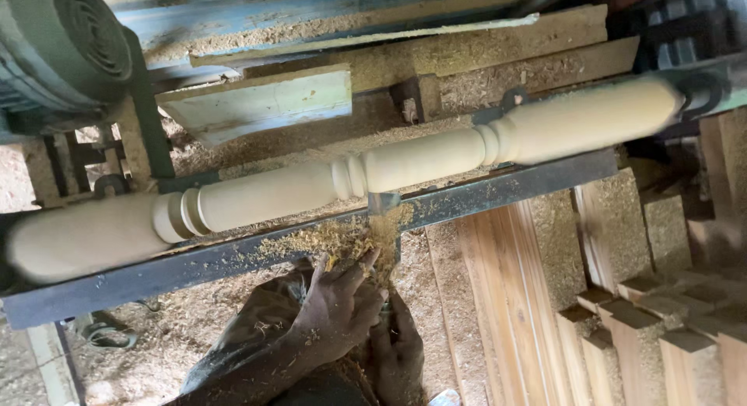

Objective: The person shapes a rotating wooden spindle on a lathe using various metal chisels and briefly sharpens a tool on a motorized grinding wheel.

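Observation:
A long pale wooden spindle (420, 159), turned with beads and coves, is mounted across a lathe and looks blurred with spin. A metal chisel (384, 205) lies over the dark steel tool rest (482, 192), its tip against the spindle's underside just right of a bead. My left hand (336, 303), dusted with shavings, wraps the chisel close to the rest. My right hand (398, 351) sits lower and grips the tool's rear part, which my fingers mostly hide. Shavings (331, 239) pile on the rest by my left hand.
A green motor housing (58, 52) stands at the upper left. Sawdust covers the lathe bed (467, 64) and floor. Square wooden blanks (661, 336) are stacked at the lower right, with planks (510, 297) beside them.

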